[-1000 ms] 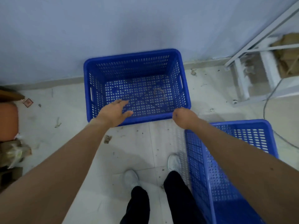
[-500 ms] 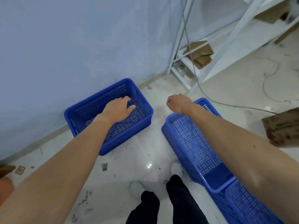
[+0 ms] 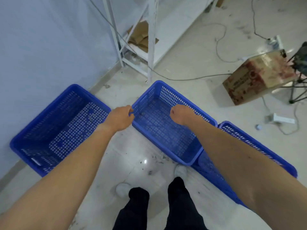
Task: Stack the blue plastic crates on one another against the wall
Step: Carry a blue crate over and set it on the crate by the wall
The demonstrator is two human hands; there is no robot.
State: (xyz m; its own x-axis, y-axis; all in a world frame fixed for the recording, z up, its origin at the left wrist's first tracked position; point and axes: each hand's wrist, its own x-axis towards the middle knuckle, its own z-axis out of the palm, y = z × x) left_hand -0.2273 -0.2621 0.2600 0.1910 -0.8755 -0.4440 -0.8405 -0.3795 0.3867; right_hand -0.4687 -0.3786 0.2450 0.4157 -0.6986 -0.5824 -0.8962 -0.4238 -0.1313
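Three blue perforated crates sit on the floor. One blue crate [image 3: 58, 130] lies along the wall at the left. A second, the middle crate [image 3: 166, 127], is in front of me, and a third crate [image 3: 252, 145] lies at the right, partly under my right forearm. My left hand [image 3: 120, 117] has its fingers curled against the left rim of the middle crate. Hovering over that crate's inside near its right wall, my right hand [image 3: 181, 114] is curled into a fist with nothing visible in it.
A white metal shelf frame [image 3: 151, 39] holding flat cardboard [image 3: 139, 37] stands by the wall [image 3: 49, 39]. A cardboard box [image 3: 259, 77], tripod legs [image 3: 297, 87], a power strip [image 3: 280, 119] and loose cables [image 3: 191, 78] lie to the right. My feet [image 3: 181, 170] are on the dusty tiles.
The view has swung right, away from the wall crate. Both hands left that crate and moved to the middle crate; my left hand's fingers went from spread to curled.
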